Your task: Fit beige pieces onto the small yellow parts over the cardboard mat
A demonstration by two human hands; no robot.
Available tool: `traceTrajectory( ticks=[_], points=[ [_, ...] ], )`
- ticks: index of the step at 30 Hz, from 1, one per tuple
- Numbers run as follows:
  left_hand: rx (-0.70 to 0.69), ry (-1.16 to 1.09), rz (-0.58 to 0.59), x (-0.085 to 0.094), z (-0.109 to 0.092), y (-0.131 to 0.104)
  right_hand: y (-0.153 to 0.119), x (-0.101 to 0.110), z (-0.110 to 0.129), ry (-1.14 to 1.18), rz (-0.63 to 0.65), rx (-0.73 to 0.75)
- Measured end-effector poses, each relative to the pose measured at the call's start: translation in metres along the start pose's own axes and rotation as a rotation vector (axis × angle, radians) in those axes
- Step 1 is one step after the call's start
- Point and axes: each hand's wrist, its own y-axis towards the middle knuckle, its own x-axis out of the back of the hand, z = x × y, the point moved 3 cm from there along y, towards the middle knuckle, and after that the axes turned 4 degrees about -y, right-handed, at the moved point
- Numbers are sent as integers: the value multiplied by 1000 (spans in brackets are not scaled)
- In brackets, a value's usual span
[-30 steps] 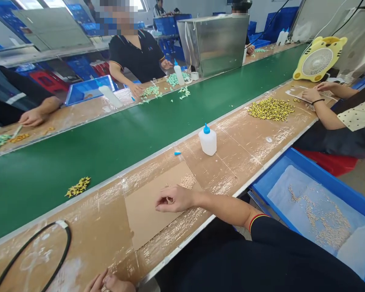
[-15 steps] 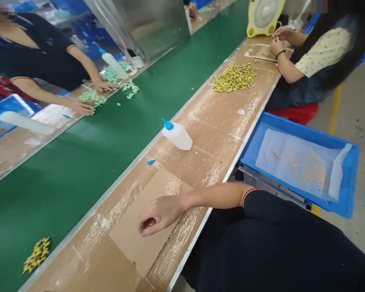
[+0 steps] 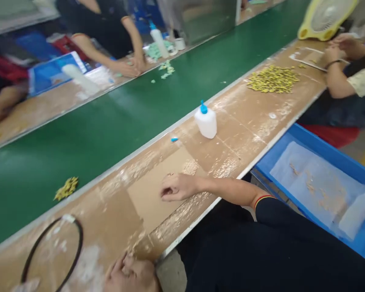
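My right hand hovers above a flat cardboard sheet on the bench, its fingers curled in. Whatever it may hold is hidden inside the curl. Just beyond the wrist, a small heap of tiny pale pieces lies on the cardboard. At the bottom of the view, my left hand is by the bench's near edge, blurred, with bent fingers closed together. I cannot make out what is in them. A white squeeze bottle with a blue nozzle stands past the cardboard, and a small blue cap lies nearer.
A black ring lies at left on the bench. Yellow-and-black pieces sit on the green belt, with a larger pile farther along the bench. A paper-lined blue tray is at right. Co-workers' hands are nearby.
The view has swung left and downward, so the bench things appear shifted right and up. My left hand and the black ring have come into view. My right hand stays curled over the cardboard.
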Motion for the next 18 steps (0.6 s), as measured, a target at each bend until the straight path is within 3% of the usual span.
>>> traceTrajectory(
  ticks=[4, 7, 18],
  points=[
    [-166, -9, -90, -6, -20, -3, -3, 5, 6, 15, -114, 132],
    [-134, -32, -101, -4, -30, -3, -4, 9, 11, 2, -158, 182],
    [-198, -58, -165, -3, -48, -2, -5, 6, 15, -17, -110, 194]
  ],
)
